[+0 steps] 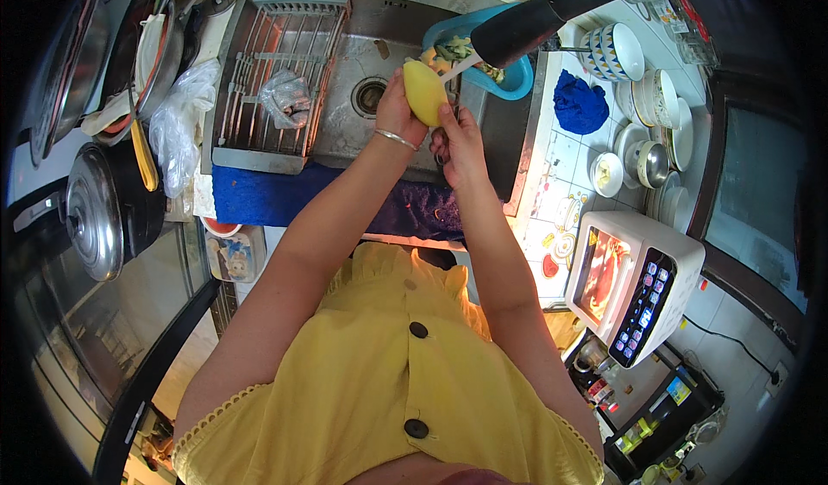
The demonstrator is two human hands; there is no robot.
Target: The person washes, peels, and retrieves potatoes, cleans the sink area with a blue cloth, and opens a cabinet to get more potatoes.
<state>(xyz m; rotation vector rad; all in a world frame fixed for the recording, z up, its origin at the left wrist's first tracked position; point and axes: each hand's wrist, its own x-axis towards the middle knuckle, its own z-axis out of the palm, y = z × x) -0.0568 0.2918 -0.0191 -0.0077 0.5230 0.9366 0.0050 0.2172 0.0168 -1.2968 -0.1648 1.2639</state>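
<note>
A smooth yellow oval fruit or vegetable [424, 92] lies in my left hand [396, 113], above the steel sink [343, 119]. The fingers of my right hand [462, 139] touch its lower right side; they also curl around a small tool with a dark metal loop, mostly hidden, so its kind is unclear. A stream of water from the black faucet [517, 29] falls just beside the yellow piece. Behind it, a blue plastic basin [524, 81] holds peels and scraps.
A drying rack [259, 152] with a crumpled silvery scrubber [284, 99] spans the sink's left side. Blue cloth [336, 197] covers the front edge. At right stand a blue mesh cloth [580, 102], stacked bowls [611, 52] and a lit toaster oven [634, 284]; at left, a lidded pot [97, 213].
</note>
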